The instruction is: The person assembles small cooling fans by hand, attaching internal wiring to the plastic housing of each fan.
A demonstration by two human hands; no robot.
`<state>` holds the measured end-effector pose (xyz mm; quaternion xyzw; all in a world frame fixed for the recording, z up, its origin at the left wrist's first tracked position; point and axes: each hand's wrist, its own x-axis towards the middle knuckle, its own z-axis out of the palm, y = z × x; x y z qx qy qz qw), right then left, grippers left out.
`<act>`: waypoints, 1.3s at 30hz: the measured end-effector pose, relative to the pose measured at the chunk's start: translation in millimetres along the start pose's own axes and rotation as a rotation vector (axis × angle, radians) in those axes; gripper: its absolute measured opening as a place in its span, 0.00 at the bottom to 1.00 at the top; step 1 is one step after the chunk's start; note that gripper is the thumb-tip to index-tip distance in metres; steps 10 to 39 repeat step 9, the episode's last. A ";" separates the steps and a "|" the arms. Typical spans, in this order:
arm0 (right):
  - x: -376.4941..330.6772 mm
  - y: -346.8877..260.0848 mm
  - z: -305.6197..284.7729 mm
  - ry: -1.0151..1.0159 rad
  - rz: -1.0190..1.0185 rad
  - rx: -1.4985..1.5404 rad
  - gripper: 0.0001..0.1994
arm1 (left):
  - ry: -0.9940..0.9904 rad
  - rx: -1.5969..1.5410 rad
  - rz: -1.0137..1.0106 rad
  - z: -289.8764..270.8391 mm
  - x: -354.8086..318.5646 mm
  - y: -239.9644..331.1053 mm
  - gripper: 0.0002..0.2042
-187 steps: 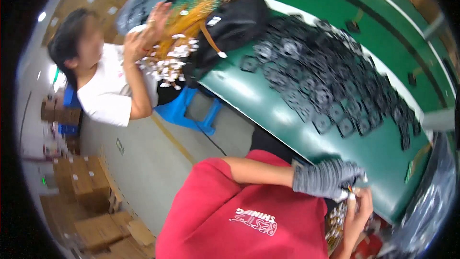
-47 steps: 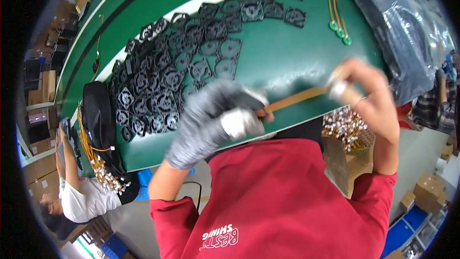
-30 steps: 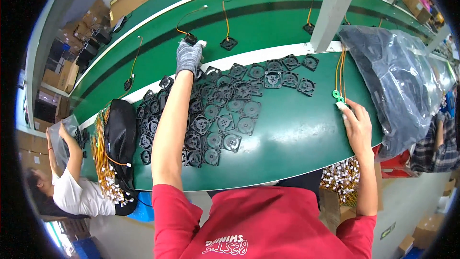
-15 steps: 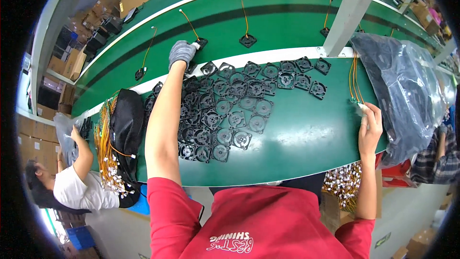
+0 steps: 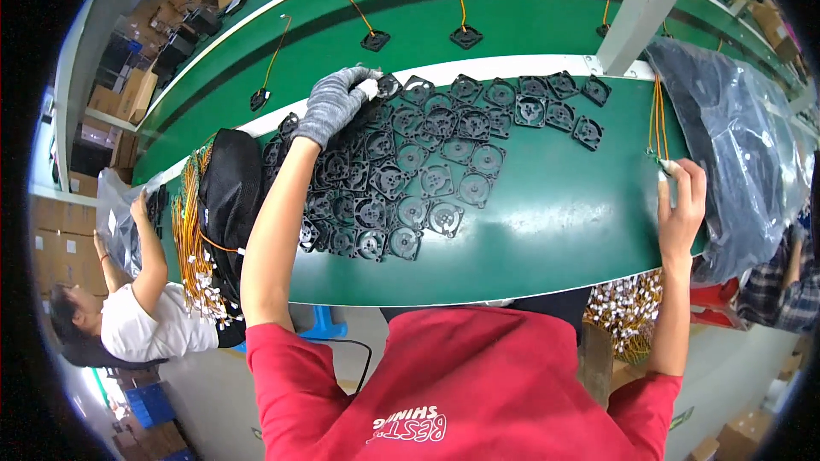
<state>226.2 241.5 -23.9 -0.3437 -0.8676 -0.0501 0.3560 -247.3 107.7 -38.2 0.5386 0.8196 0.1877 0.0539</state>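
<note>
My gloved left hand [image 5: 333, 107] is over the far left part of a spread of black square fan frames [image 5: 436, 179], its fingers a little apart and nothing visible between them. Just beyond it, a black fan frame with an orange lead [image 5: 374, 39] lies on the green belt, clear of the fingers. At the right edge of the table, my bare right hand [image 5: 682, 201] pinches the near end of several orange wires [image 5: 658, 115], where small green circuit boards [image 5: 653, 154] show. White covers sit on some fingertips of both hands.
More leaded frames [image 5: 465, 36] are spaced along the belt [image 5: 410, 8] behind a white rail. A black bag and orange cables [image 5: 190, 230] are at left, a clear plastic bag [image 5: 735, 145] at right beside a grey post [image 5: 645, 13]. White-plugged cables [image 5: 628, 307] fill a box below. A co-worker [image 5: 145, 324] works at left.
My left hand has let go of the fan frame on the belt and drawn back over the loose frames. My right hand stays at the wires. The whole view has shifted slightly.
</note>
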 end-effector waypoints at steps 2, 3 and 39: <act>5.5 -6.7 -0.4 -0.012 -0.149 -0.097 0.09 | 0.071 -0.093 0.144 3.9 -7.7 10.0 0.14; 5.7 -6.6 1.8 -0.043 -0.218 -0.128 0.09 | 0.067 -0.098 0.152 4.1 -11.4 21.2 0.14; -20.0 -14.9 8.7 -0.227 -0.268 -0.149 0.10 | 0.185 -0.017 0.532 18.8 -30.8 123.1 0.20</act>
